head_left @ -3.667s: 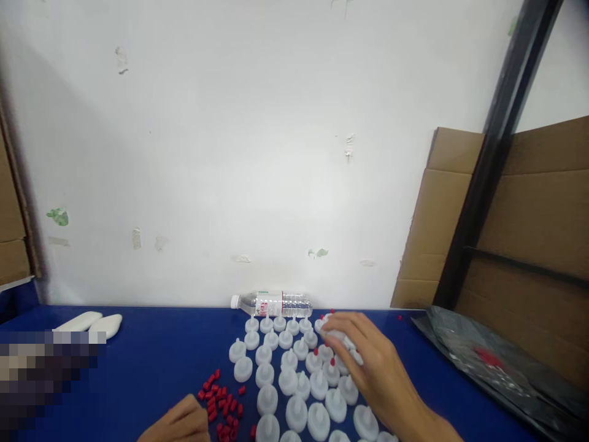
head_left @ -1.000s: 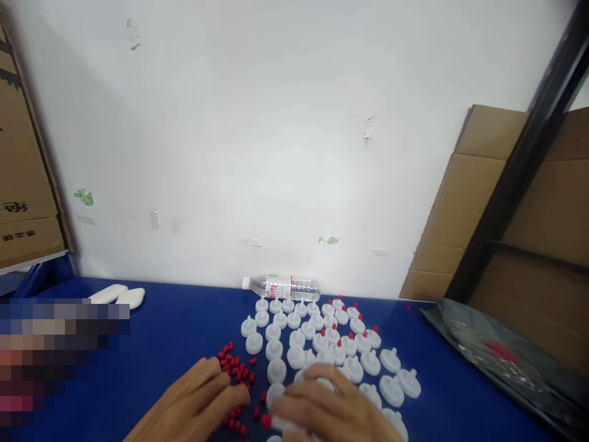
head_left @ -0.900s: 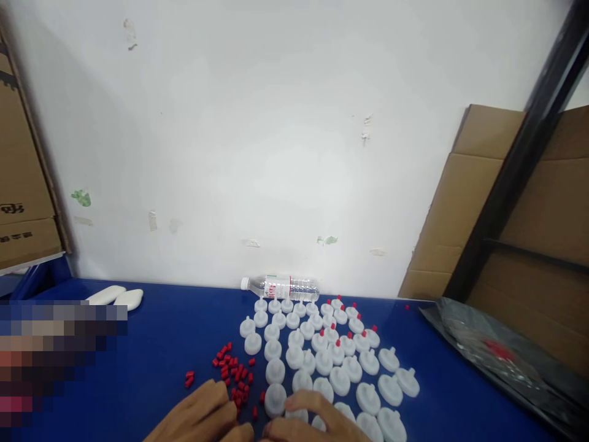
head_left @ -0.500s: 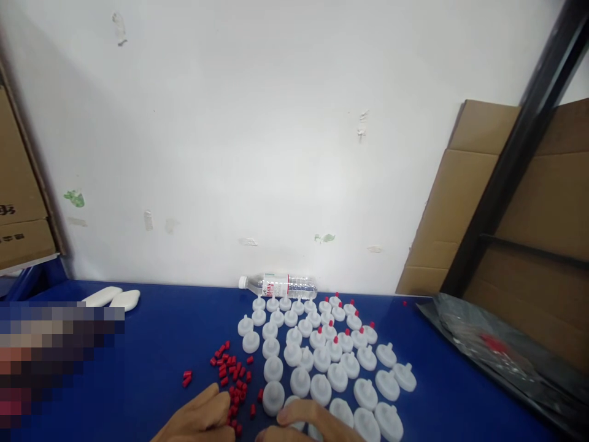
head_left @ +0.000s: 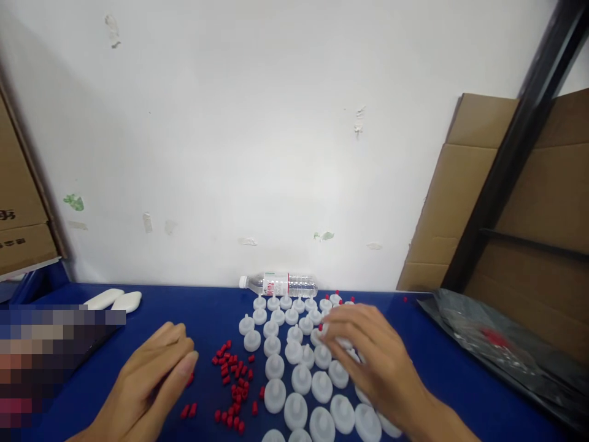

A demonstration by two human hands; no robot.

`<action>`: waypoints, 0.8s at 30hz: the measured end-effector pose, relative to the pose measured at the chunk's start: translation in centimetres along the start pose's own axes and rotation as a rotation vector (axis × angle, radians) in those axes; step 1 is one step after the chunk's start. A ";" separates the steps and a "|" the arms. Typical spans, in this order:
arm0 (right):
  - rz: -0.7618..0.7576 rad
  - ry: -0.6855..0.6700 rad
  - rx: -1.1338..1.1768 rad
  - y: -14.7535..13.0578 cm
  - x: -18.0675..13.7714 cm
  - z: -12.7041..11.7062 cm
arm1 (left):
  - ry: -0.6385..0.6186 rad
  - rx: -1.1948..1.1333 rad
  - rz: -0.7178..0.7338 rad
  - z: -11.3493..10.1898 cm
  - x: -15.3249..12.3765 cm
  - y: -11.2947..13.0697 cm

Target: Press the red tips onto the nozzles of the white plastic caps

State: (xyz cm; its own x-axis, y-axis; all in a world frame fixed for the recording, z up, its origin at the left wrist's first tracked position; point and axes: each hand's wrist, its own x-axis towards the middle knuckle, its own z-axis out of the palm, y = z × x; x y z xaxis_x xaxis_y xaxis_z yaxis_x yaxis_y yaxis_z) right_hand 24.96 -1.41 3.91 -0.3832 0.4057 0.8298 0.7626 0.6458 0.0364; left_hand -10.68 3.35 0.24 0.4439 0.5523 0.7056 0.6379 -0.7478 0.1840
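My left hand is raised over the blue table at the left of the red caps. Its fingers are curled in and the thumb lies along them; whatever is inside is hidden. My right hand reaches over the right part of the white round nozzle pieces, fingers bent and pointing left. White shows between its thumb and fingers, but I cannot tell if it is held. By those fingertips a red cap sits on one white piece. Loose small red caps lie between my hands, several more beside the left hand.
A clear water bottle lies along the wall behind the white pieces. Two white oval objects sit at the left. Grey plastic bags and cardboard are on the right. A blurred-out area covers the left edge.
My right hand has moved from the front of the white pieces up and right to the capped ones. My left hand has moved left and up, away from the red cap pile.
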 end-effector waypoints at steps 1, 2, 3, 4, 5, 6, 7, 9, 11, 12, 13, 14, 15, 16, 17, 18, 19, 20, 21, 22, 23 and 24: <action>0.080 -0.033 -0.018 1.0 -0.1 -0.2 | -0.057 -0.015 0.081 -0.1 0.8 0.2; 0.148 -0.072 -0.044 2.0 -0.3 -0.3 | -0.092 -0.011 0.110 -0.1 1.4 0.5; 0.209 -0.112 -0.068 2.8 -0.6 -0.2 | -0.134 -0.010 0.128 0.0 2.0 1.0; 0.253 -0.152 -0.082 3.5 -0.8 -0.1 | -0.166 -0.011 0.139 0.1 2.4 1.4; 0.289 -0.193 -0.091 4.0 -1.1 0.0 | -0.191 -0.013 0.144 0.1 2.6 1.8; 0.319 -0.232 -0.093 4.5 -1.3 0.1 | -0.208 -0.020 0.152 0.2 2.7 2.2; 0.343 -0.269 -0.090 4.9 -1.6 0.2 | -0.219 -0.027 0.160 0.3 2.8 2.4; 0.393 -0.340 -0.077 5.3 -1.9 0.3 | -0.227 -0.035 0.170 0.3 2.8 2.6; 0.438 -0.397 -0.056 5.5 -2.1 0.4 | -0.242 -0.035 0.173 0.3 2.8 2.6; 0.457 -0.420 -0.044 5.5 -2.2 0.4 | -0.250 -0.031 0.171 0.3 2.8 2.6; 0.472 -0.439 -0.033 5.5 -2.2 0.5 | -0.257 -0.027 0.169 0.3 2.8 2.6; 0.483 -0.457 -0.021 5.5 -2.2 0.5 | -0.261 -0.022 0.166 0.3 2.7 2.5; 0.490 -0.472 -0.010 5.4 -2.2 0.5 | -0.264 -0.015 0.163 0.4 2.7 2.5; 0.494 -0.488 0.001 5.3 -2.2 0.5 | -0.264 -0.007 0.158 0.4 2.6 2.5; 0.496 -0.502 0.012 5.3 -2.1 0.5 | -0.263 -0.001 0.156 0.5 2.5 2.5; 0.498 -0.512 0.020 5.2 -2.0 0.5 | -0.260 0.004 0.155 0.6 2.4 2.4; 0.499 -0.520 0.027 5.2 -2.0 0.5 | -0.256 0.009 0.152 0.7 2.2 2.3; 0.501 -0.523 0.032 5.2 -1.9 0.4 | -0.248 0.012 0.151 0.9 2.1 2.3; 0.503 -0.524 0.036 5.2 -1.8 0.3 | -0.243 0.014 0.151 1.0 2.0 2.2; 0.506 -0.524 0.038 5.2 -1.8 0.2 | -0.241 0.017 0.149 1.1 2.0 2.1; 0.509 -0.522 0.039 5.3 -1.8 0.1 | -0.245 0.020 0.148 1.2 1.9 2.0; 0.513 -0.520 0.039 5.4 -1.8 0.1 | -0.257 0.023 0.147 1.2 1.9 2.0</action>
State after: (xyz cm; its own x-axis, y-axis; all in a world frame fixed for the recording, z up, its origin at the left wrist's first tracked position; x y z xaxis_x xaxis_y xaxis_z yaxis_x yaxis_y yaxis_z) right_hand 29.71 1.39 2.61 -0.1878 0.9120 0.3646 0.8975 0.3101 -0.3136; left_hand -7.79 3.37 1.16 0.6756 0.5157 0.5269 0.5675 -0.8200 0.0749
